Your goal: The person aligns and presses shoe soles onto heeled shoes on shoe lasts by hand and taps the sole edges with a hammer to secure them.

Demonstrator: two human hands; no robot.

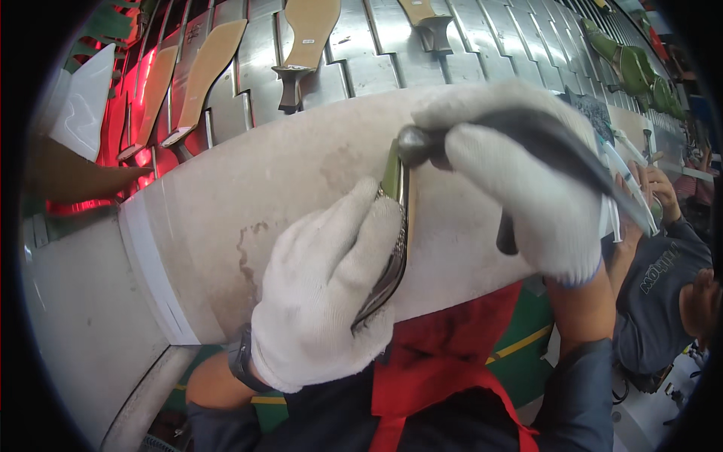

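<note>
My left hand (pixel 324 286), in a white knit glove, is closed around a narrow shoe (pixel 391 177) above the middle of the pale work surface. A green pointed end sticks out past the fingers, and a dark, shiny edge runs down its right side; the glove hides much of the rest. My right hand (pixel 527 173), gloved too, grips a dark metal hammer (pixel 413 145) with a rounded face. That face is close beside the shoe's green tip; whether they touch I cannot tell. Motion blurs the hammer and the right glove.
Beyond the surface (pixel 294 173) runs a metal slat conveyor (pixel 369 45) carrying tan shoe soles (pixel 309 30), some with dark heels. Green shoes (pixel 621 56) stand at its far right. A co-worker (pixel 663 294) is close on the right. A white panel (pixel 83 301) stands left.
</note>
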